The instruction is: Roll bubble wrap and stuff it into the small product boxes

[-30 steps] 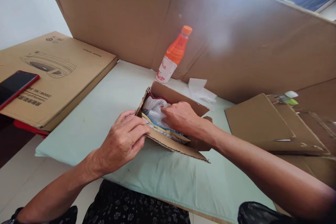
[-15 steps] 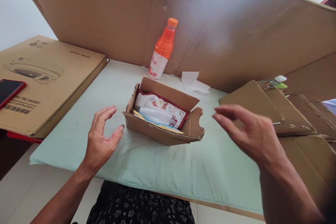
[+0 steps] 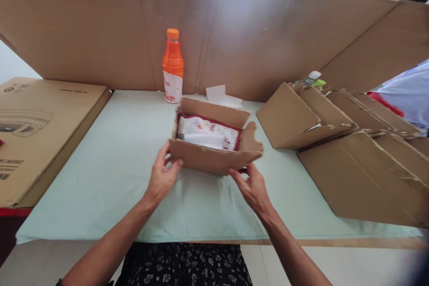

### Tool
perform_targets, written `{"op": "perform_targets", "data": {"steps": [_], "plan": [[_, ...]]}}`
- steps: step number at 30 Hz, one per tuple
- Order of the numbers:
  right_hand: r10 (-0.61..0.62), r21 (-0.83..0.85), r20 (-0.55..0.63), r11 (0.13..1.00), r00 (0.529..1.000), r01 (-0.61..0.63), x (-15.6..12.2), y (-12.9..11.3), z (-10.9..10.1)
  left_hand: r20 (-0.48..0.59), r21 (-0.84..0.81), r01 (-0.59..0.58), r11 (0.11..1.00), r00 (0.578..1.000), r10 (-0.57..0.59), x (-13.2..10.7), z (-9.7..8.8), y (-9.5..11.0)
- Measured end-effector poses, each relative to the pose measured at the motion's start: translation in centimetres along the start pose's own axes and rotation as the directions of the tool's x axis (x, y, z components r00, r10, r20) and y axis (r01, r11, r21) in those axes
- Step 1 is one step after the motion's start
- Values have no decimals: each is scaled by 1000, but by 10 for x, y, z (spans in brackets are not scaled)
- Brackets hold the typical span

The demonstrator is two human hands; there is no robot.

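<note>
A small open-topped cardboard box [image 3: 208,159] sits in front of me on the cloth-covered table. Inside it lie a white and dark red printed packet [image 3: 209,128] and a clear plastic-looking item [image 3: 203,140] over its front part. My left hand [image 3: 163,174] grips the box's near left corner, thumb on the front wall and fingers around the side. At the lower right end, my right hand [image 3: 250,185] holds the box between thumb and fingers; some fingertips are hidden behind it. Behind the box stands an orange-capped bottle [image 3: 173,67] of orange drink.
White paper [image 3: 223,97] lies by the tall cardboard wall [image 3: 251,40]. Several cardboard compartments [image 3: 328,174] stand on the right, with a clear bottle top [image 3: 314,76] showing. A large flat printed carton [image 3: 50,129] is at the left. The pale green cloth [image 3: 134,152] covers the table.
Both hands have come inward from either side and closed on the box. The view has swung to the right and levelled, showing more of the compartments on the right.
</note>
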State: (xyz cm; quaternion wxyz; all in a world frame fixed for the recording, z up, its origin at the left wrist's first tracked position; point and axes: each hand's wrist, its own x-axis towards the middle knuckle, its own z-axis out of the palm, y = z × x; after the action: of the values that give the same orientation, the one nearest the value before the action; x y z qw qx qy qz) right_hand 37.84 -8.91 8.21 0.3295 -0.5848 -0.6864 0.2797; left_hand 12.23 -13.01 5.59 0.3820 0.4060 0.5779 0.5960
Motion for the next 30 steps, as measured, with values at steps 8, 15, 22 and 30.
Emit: {"op": "perform_targets", "data": {"steps": [8, 15, 22, 30], "plan": [[-35, -62, -245, 998, 969, 21, -89, 40, -18, 148, 189, 42, 981, 986, -71, -35, 7, -7], [-64, -112, -438, 994, 897, 16, -103, 66, -39, 282, 98, 101, 990, 951, -125, -26, 73, -7], [319, 88, -663, 932, 677, -352, -146, 110, -101, 664, -31, 28, 999, 747, 0, -23, 231, -15], [264, 181, -664, 965, 700, -192, -131, 139, -89, 844, -84, 1, 996, 532, 71, -38, 315, -42]]}}
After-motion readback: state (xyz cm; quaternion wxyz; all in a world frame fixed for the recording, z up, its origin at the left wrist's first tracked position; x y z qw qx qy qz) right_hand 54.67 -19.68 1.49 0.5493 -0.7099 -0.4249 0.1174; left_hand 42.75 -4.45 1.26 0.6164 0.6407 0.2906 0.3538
